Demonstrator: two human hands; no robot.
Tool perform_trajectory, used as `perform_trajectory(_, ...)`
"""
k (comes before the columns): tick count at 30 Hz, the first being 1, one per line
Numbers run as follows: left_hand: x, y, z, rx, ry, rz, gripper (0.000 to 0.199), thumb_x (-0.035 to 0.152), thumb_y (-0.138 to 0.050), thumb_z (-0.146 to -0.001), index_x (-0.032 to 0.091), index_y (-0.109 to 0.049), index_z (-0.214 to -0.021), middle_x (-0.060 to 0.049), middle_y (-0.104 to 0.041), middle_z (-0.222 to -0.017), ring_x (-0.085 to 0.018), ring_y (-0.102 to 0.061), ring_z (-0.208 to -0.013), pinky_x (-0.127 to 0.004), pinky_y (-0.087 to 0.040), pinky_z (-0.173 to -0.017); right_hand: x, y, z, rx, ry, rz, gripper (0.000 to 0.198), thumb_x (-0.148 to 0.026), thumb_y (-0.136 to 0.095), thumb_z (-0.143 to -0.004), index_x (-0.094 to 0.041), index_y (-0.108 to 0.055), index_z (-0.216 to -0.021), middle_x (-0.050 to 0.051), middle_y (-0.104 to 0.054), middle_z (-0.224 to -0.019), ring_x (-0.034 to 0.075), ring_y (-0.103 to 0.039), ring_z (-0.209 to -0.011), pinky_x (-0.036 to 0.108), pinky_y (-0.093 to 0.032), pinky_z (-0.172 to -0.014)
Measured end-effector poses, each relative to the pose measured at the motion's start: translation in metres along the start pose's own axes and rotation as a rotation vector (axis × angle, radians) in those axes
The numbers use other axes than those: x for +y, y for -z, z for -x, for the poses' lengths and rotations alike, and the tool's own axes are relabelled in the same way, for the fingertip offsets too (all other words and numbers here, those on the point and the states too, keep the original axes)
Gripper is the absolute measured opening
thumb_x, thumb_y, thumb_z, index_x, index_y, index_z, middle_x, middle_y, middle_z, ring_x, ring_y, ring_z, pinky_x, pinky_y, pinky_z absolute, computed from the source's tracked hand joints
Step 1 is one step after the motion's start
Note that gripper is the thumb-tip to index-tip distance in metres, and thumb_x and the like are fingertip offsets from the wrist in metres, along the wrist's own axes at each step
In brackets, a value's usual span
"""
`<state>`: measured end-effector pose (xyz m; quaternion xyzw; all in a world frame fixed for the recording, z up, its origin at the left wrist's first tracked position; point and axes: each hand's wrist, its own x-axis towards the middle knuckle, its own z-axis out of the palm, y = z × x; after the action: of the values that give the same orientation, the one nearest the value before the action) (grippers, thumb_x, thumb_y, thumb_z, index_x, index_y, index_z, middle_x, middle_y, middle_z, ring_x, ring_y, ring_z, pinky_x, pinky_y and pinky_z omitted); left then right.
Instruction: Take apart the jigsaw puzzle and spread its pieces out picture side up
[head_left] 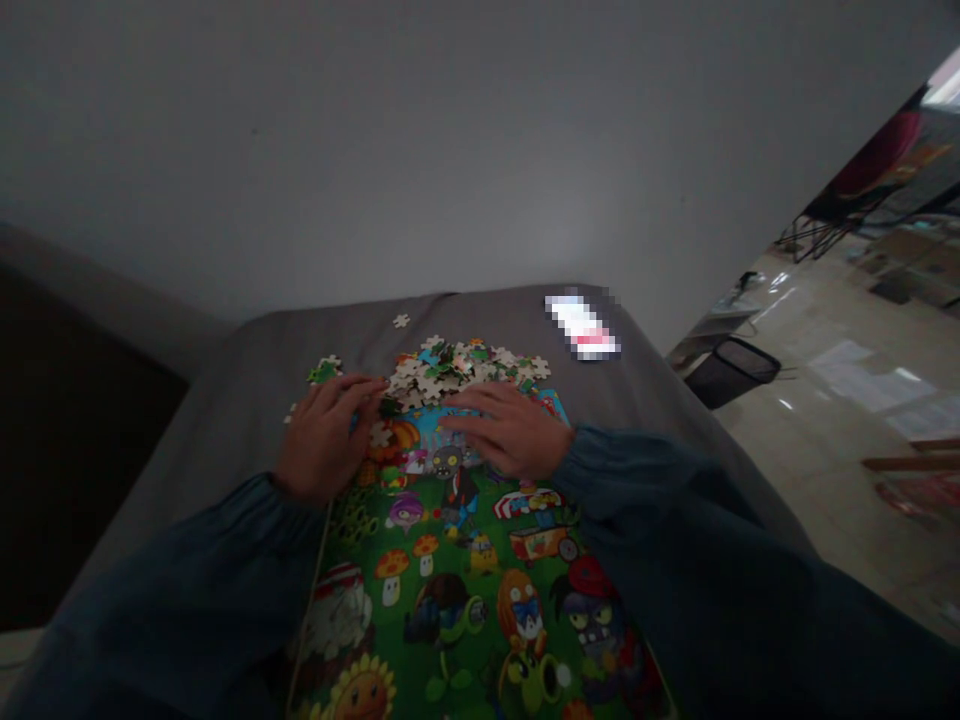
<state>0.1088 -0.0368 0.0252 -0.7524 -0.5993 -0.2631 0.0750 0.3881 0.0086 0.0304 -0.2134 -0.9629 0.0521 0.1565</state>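
A printed picture board (480,540) with cartoon plants and zombies on green lies in front of me. A heap of loose jigsaw pieces (427,385), many with pale backs up, covers its far edge. My left hand (322,435) is over the board's far left corner, fingers stretched toward the heap's left side. Below those fingers a pale jigsaw piece (381,435) rests on the board. My right hand (510,428) hovers at the heap's near right edge, fingers extended and slightly apart over the board. I see nothing held in either hand.
A few green pieces (325,370) lie left of the heap, and one stray piece (401,321) sits farther back. A phone with a lit, pixelated screen (585,328) lies at the back right of the grey cloth surface (225,430). Behind stands a wall (450,150).
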Motion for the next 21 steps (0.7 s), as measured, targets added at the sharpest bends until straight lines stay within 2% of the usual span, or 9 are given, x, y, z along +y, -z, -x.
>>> perform_trajectory(2, 0.002, 0.002, 0.002, -0.035, -0.051, 0.04, 0.043, 0.044, -0.038, -0.105, 0.02, -0.071, -0.119, -0.013, -0.067, -0.121, -0.03, -0.063, -0.112, -0.048, -0.05, -0.101, -0.003, 0.001, 0.0, -0.091, 0.144, -0.029, 0.038, -0.034, -0.046, -0.106, -0.025, -0.061, -0.139, 0.003, -0.057, -0.15, 0.023, -0.046, -0.141, 0.046, -0.038, -0.117)
perform_trajectory(3, 0.004, 0.004, 0.004, -0.071, -0.085, 0.065, 0.043, 0.047, -0.04, -0.105, 0.02, -0.071, -0.119, -0.012, -0.068, -0.119, -0.028, -0.064, -0.11, -0.046, -0.051, -0.099, -0.003, 0.0, 0.001, -0.113, 0.152, -0.015, 0.039, -0.037, -0.045, -0.106, -0.026, -0.061, -0.14, 0.002, -0.057, -0.151, 0.024, -0.044, -0.144, 0.046, -0.036, -0.118)
perform_trajectory(6, 0.012, 0.007, 0.008, -0.243, -0.186, 0.139, 0.045, 0.056, -0.046, -0.102, 0.025, -0.071, -0.122, -0.01, -0.068, -0.116, -0.026, -0.066, -0.106, -0.041, -0.054, -0.094, 0.0, -0.004, 0.002, -0.085, -0.018, 0.082, 0.042, -0.039, -0.041, -0.108, -0.024, -0.058, -0.143, 0.003, -0.049, -0.158, 0.029, -0.032, -0.152, 0.051, -0.029, -0.122)
perform_trajectory(9, 0.015, 0.007, 0.011, -0.371, -0.224, 0.167, 0.056, 0.07, -0.051, -0.094, 0.028, -0.07, -0.127, -0.01, -0.069, -0.119, -0.029, -0.065, -0.109, -0.045, -0.053, -0.097, 0.006, -0.006, 0.002, -0.022, -0.233, 0.144, 0.044, -0.038, -0.044, -0.106, -0.02, -0.055, -0.145, 0.008, -0.04, -0.163, 0.034, -0.026, -0.154, 0.056, -0.027, -0.122)
perform_trajectory(11, 0.015, 0.006, 0.011, -0.379, -0.195, 0.154, 0.064, 0.076, -0.048, -0.092, 0.028, -0.071, -0.127, -0.011, -0.069, -0.123, -0.032, -0.064, -0.113, -0.049, -0.051, -0.1, 0.008, -0.006, 0.002, -0.016, -0.286, 0.14, 0.044, -0.038, -0.046, -0.105, -0.022, -0.054, -0.146, 0.009, -0.038, -0.164, 0.035, -0.026, -0.154, 0.057, -0.029, -0.121)
perform_trajectory(15, 0.014, 0.004, 0.01, -0.349, -0.199, 0.127, 0.069, 0.076, -0.036, -0.096, 0.025, -0.073, -0.123, -0.012, -0.07, -0.126, -0.033, -0.063, -0.117, -0.052, -0.049, -0.104, 0.006, -0.007, 0.001, -0.076, -0.202, 0.078, 0.043, -0.043, -0.044, -0.106, -0.027, -0.054, -0.145, 0.006, -0.041, -0.163, 0.032, -0.029, -0.152, 0.055, -0.032, -0.119)
perform_trajectory(18, 0.013, 0.001, 0.01, -0.327, -0.226, 0.131, 0.067, 0.069, -0.027, -0.102, 0.025, -0.073, -0.121, -0.01, -0.072, -0.125, -0.03, -0.065, -0.115, -0.047, -0.051, -0.103, 0.005, -0.007, -0.002, -0.089, -0.175, 0.018, 0.037, -0.041, -0.046, -0.106, -0.029, -0.061, -0.138, 0.004, -0.046, -0.16, 0.03, -0.03, -0.151, 0.054, -0.033, -0.117)
perform_trajectory(21, 0.007, -0.003, 0.005, -0.268, -0.14, 0.119, 0.068, 0.066, -0.022, -0.103, 0.024, -0.075, -0.107, -0.008, -0.075, -0.113, -0.027, -0.069, -0.105, -0.041, -0.055, -0.096, 0.004, -0.007, -0.006, -0.081, -0.186, -0.044, 0.028, -0.038, -0.054, -0.104, -0.026, -0.066, -0.126, 0.005, -0.055, -0.15, 0.028, -0.033, -0.148, 0.051, -0.033, -0.115)
